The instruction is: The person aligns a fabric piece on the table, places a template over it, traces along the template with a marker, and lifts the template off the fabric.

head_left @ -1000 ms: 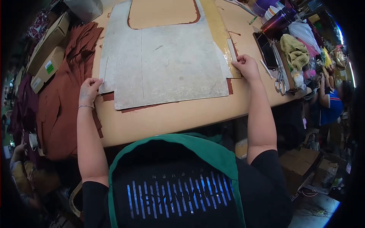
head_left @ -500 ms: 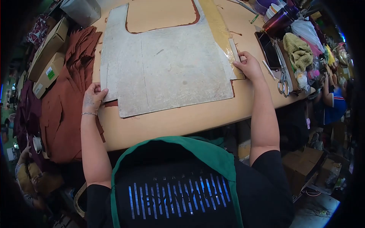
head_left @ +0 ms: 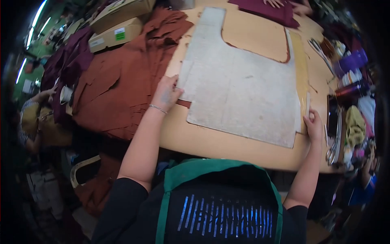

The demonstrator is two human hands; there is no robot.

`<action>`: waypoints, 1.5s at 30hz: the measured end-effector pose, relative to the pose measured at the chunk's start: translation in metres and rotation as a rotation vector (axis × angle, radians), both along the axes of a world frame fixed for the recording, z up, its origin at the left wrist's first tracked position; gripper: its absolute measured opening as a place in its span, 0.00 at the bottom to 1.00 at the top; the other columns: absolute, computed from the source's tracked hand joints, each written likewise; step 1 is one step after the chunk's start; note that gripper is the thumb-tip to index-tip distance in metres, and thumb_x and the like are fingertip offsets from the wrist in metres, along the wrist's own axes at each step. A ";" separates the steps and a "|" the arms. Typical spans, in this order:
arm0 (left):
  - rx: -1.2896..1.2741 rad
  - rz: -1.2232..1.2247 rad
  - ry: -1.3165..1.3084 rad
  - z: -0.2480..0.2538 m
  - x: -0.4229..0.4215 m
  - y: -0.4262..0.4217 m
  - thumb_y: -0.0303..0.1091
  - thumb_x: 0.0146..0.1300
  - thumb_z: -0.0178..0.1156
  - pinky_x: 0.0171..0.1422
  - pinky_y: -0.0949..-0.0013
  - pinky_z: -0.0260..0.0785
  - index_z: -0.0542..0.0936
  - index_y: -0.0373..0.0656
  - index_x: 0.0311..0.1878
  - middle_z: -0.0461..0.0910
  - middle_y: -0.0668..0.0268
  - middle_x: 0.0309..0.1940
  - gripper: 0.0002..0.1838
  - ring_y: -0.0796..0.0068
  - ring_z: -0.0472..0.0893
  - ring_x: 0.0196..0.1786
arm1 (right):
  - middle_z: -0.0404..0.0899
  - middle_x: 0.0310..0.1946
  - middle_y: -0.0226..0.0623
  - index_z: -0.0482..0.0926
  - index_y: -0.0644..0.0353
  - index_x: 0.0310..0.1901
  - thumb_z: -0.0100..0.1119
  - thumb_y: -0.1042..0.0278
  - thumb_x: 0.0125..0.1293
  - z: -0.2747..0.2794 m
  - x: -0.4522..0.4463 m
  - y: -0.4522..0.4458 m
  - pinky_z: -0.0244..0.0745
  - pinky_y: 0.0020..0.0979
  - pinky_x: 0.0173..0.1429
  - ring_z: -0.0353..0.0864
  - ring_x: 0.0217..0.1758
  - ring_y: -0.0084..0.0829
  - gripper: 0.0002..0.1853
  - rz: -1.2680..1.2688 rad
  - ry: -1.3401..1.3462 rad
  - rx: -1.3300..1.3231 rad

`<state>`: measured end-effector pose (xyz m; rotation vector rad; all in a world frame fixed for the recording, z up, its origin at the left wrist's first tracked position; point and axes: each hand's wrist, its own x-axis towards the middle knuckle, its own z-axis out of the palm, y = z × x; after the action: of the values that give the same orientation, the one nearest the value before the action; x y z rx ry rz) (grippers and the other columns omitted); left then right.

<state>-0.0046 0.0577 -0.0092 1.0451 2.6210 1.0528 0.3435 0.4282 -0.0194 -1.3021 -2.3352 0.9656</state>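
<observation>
Readable text: none. Lower brown cardboard box (head_left: 131, 37) has 2 labels, a white one (head_left: 97, 42) and a white/green one (head_left: 119, 33), print too small. Dark shirt (head_left: 227, 227) has a blue bar print, lettering illegible.

Count: 1 flat grey board with a cutout (head_left: 243, 93), on the tan table (head_left: 211, 140), rust cloth peeking out at its lower-left notch and cutout edge. 2 cardboard boxes, stacked, beyond the rust-brown cloth pile (head_left: 118, 85) left of the board.

Left hand (head_left: 166, 92): fingers closed on the board's left edge. Right hand (head_left: 313, 125): fingers pinched at the narrow pale strip (head_left: 308, 102) on the board's right edge, beside the yellow film band (head_left: 300, 69).

Right of board: silver scissors (head_left: 331, 153), black phone (head_left: 332, 118), olive towel (head_left: 355, 127). Beyond board: maroon cloth (head_left: 266, 11), another person's hand (head_left: 274, 3) on it. Cloth pile crowds the left forearm.
</observation>
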 end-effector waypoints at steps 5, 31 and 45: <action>0.065 0.043 -0.154 0.007 0.003 -0.001 0.24 0.42 0.62 0.45 0.72 0.66 0.72 0.38 0.49 0.68 0.60 0.33 0.26 0.68 0.71 0.36 | 0.72 0.17 0.31 0.68 0.62 0.50 0.58 0.72 0.53 0.006 -0.005 -0.012 0.65 0.23 0.25 0.70 0.20 0.20 0.21 -0.034 -0.047 0.043; -0.012 0.033 -0.052 -0.002 0.000 -0.006 0.29 0.44 0.63 0.40 0.76 0.65 0.72 0.44 0.52 0.66 0.67 0.26 0.26 0.76 0.69 0.29 | 0.70 0.19 0.31 0.68 0.65 0.51 0.56 0.71 0.56 0.006 -0.001 -0.011 0.64 0.22 0.28 0.68 0.22 0.19 0.20 -0.006 -0.039 0.026; 0.036 -0.021 -0.088 0.001 -0.003 -0.009 0.31 0.44 0.65 0.39 0.75 0.65 0.75 0.39 0.48 0.67 0.66 0.29 0.23 0.76 0.69 0.33 | 0.76 0.28 0.38 0.68 0.65 0.48 0.58 0.69 0.54 0.015 -0.003 -0.017 0.69 0.24 0.33 0.74 0.30 0.23 0.20 -0.003 -0.025 0.028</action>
<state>-0.0073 0.0483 -0.0084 1.0067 2.5257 1.1191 0.3406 0.4110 -0.0047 -1.3145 -2.3561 0.9168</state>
